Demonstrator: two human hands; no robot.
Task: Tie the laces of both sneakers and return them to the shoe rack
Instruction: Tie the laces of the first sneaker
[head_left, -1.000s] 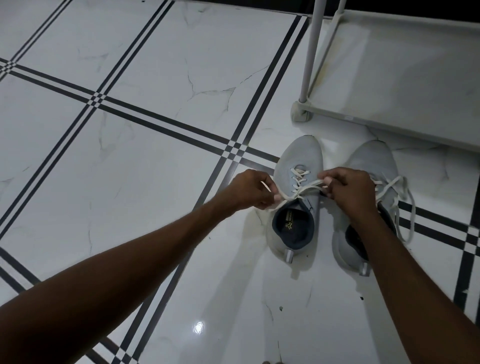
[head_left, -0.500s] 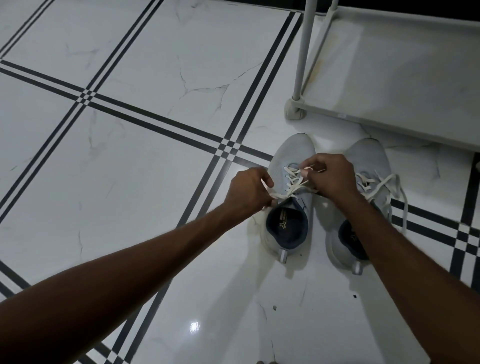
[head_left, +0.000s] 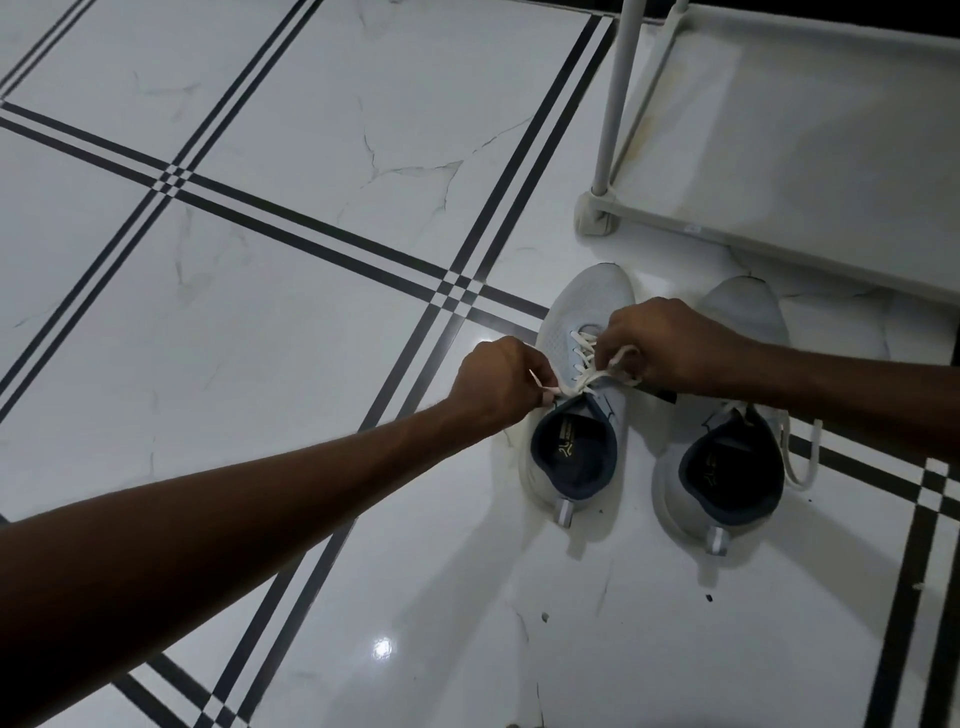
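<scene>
Both hands have drawn closer together over the left sneaker (head_left: 582, 374) since a second ago: the left hand (head_left: 498, 382) pinches one white lace end (head_left: 545, 387) at the collar's left edge, the right hand (head_left: 670, 351) pinches a loop just above the eyelets. If either pinch slackens before the loop is wrapped, the half-formed knot would likely fall open. To the right, the other sneaker (head_left: 727, 447) sits with loose laces (head_left: 802, 457) trailing on the tiled floor (head_left: 260, 260), near the shoe rack (head_left: 779, 156).
</scene>
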